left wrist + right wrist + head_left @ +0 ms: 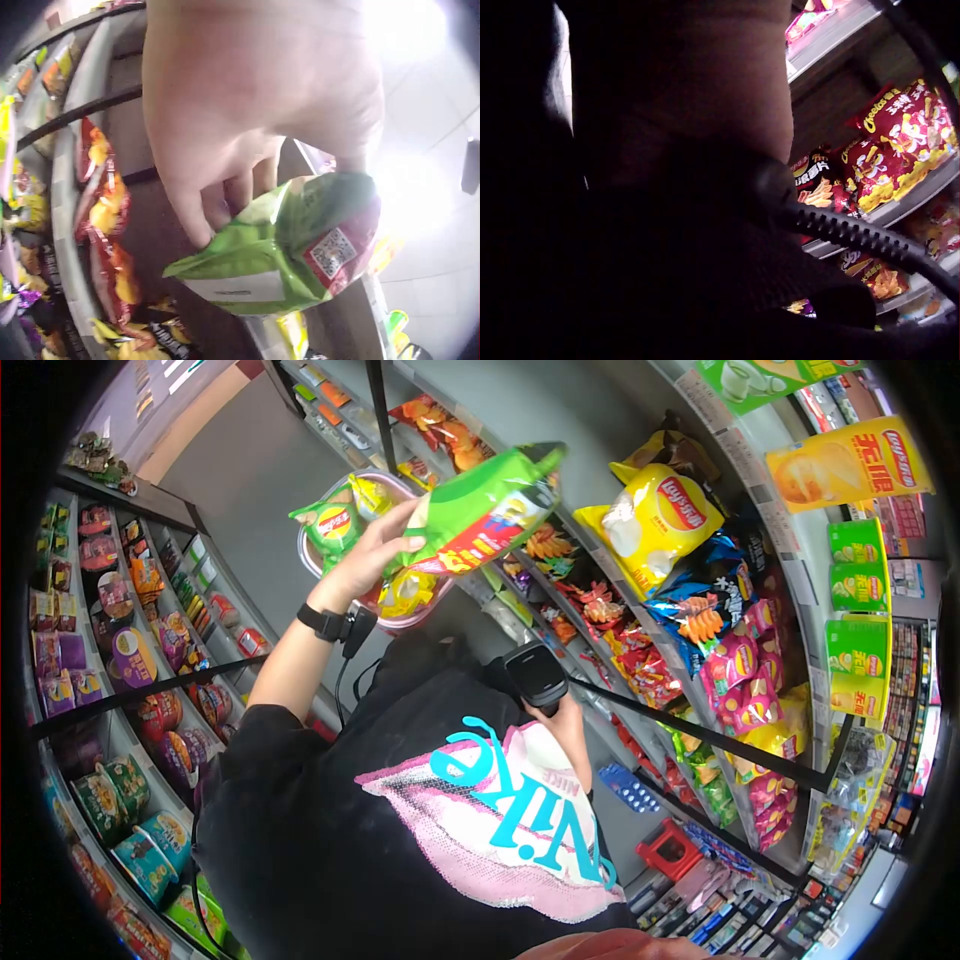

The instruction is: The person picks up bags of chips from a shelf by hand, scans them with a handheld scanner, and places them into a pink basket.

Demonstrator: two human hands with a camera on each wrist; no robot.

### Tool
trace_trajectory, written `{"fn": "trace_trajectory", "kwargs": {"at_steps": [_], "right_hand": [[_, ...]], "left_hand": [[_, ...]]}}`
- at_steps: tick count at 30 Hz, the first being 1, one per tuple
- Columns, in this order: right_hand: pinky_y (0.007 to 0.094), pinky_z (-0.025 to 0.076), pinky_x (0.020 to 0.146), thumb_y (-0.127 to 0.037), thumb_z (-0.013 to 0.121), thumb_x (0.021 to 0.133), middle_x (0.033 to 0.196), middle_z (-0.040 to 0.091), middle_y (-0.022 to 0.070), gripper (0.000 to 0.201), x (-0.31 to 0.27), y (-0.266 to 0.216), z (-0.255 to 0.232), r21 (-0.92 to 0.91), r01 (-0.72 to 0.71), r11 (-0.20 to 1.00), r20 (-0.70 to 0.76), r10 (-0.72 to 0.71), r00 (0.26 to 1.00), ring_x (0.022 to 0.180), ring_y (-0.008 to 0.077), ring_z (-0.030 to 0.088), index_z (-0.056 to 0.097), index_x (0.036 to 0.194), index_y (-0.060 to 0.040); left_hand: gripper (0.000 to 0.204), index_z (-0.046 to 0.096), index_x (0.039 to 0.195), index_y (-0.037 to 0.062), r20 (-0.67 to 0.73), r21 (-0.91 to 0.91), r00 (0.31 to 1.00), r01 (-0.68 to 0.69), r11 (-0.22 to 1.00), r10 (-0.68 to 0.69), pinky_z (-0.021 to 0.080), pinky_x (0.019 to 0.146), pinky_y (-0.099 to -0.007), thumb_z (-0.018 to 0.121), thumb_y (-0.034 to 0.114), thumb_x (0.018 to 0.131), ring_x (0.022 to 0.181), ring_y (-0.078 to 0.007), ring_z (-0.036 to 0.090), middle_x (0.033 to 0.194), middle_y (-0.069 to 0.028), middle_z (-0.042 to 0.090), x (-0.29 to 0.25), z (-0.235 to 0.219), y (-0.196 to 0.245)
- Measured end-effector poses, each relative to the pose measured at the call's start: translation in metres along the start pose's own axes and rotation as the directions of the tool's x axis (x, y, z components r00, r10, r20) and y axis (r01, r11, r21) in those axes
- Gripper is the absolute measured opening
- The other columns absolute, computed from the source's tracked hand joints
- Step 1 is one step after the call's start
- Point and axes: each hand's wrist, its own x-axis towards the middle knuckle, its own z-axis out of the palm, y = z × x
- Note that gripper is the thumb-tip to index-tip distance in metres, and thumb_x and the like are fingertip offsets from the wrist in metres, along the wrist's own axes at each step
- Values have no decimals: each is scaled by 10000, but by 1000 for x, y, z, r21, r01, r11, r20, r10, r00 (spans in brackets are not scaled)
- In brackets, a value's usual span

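Note:
My left hand (378,552) grips a green chip bag (490,510) by one end, above a pale pink basket (307,560). In the left wrist view, thumb and fingers of the left hand (255,97) pinch the top of the green bag (251,270). The basket holds another green bag (333,525) and yellow bags (405,592). Near the shirt front, my right hand (566,728) holds a black handheld device (537,675). The right wrist view is mostly dark; part of the right hand or wrist (705,82) shows beside a black cable (855,234), its fingers hidden.
Shelves of snack bags stand at the right, with a large yellow bag (665,520) and pink bags (740,670). Shelves on the left carry cups and packets (160,840). A red stool-like object (668,850) is on the floor. A dark shelf bar (700,735) crosses the right side.

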Motion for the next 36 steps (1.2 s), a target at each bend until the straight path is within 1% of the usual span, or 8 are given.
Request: {"fn": "trace_trajectory", "kwargs": {"at_steps": [5, 11, 17, 21, 23, 24, 27, 36], "right_hand": [[405, 543, 810, -139, 842, 693, 984, 698, 248, 490, 8, -3, 1, 18, 38, 999, 70, -39, 997, 975, 395, 688, 630, 1100, 31], [423, 533, 833, -115, 815, 714, 1014, 680, 275, 501, 12, 3, 1, -6, 93, 996, 134, -91, 987, 1019, 421, 661, 612, 1146, 35], [438, 525, 847, -101, 811, 720, 1037, 662, 292, 516, 8, -10, -2, -42, 74, 996, 120, -69, 990, 1053, 442, 628, 597, 1168, 41], [436, 526, 847, -101, 818, 715, 1034, 666, 287, 529, 5, -14, -5, -71, 72, 995, 102, -65, 993, 1053, 439, 629, 596, 1173, 40], [436, 527, 845, -101, 821, 712, 1033, 667, 285, 533, 4, -14, -5, -74, 58, 996, 104, -50, 993, 1050, 439, 631, 596, 1175, 39], [436, 528, 843, -100, 822, 710, 1033, 668, 284, 536, 4, -14, -5, -70, 55, 996, 100, -47, 994, 1044, 438, 634, 596, 1176, 37], [437, 529, 838, -98, 824, 706, 1031, 669, 284, 541, 3, -15, -4, -56, 46, 997, 89, -41, 995, 1033, 438, 640, 596, 1178, 36], [439, 526, 820, -108, 818, 706, 1005, 670, 288, 559, 1, -6, -1, -32, 5, 999, 85, -3, 996, 984, 444, 653, 588, 1196, 34]], "left_hand": [[684, 361, 1484, -7, -77, -322, 975, 174, 930, -209, 352, 1118, -353, 586, 213, 877, 1310, -218, 477, 1440, -117, 486, -47, -17, -21], [613, 447, 1449, 12, -126, 179, 947, 315, 932, -296, 367, 1091, -313, 606, 222, 896, 1275, -180, 492, 1386, -101, 545, -74, -34, -60], [622, 424, 1460, 12, -139, 93, 918, 387, 918, -373, 340, 1118, -330, 637, 163, 895, 1311, -201, 479, 1420, -115, 521, -72, -42, -89], [669, 415, 1470, 40, -342, 138, 928, 203, 969, -145, 393, 1082, -357, 684, 160, 869, 1265, -243, 535, 1404, -154, 541, -56, -64, -117], [740, 411, 1485, 110, -322, 744, 937, 160, 649, 138, 379, 1100, -378, 735, 207, 826, 1271, -309, 527, 1369, -222, 549, -49, -63, -99], [815, 416, 1488, 224, -256, 863, 934, 106, 493, 248, 373, 1092, -463, 773, 243, 756, 1273, -399, 466, 1376, -251, 483, -45, -69, -111], [846, 391, 1500, 253, -236, 964, 960, 211, 159, 154, 315, 1130, -508, 780, 256, 749, 1348, -426, 374, 1508, -223, 340, -48, -73, -141], [878, 327, 1517, 355, -277, 961, 959, 277, -13, -65, 249, 1177, -513, 764, 263, 761, 1455, -402, 235, 1597, -183, 201, -42, -78, -168]]}}
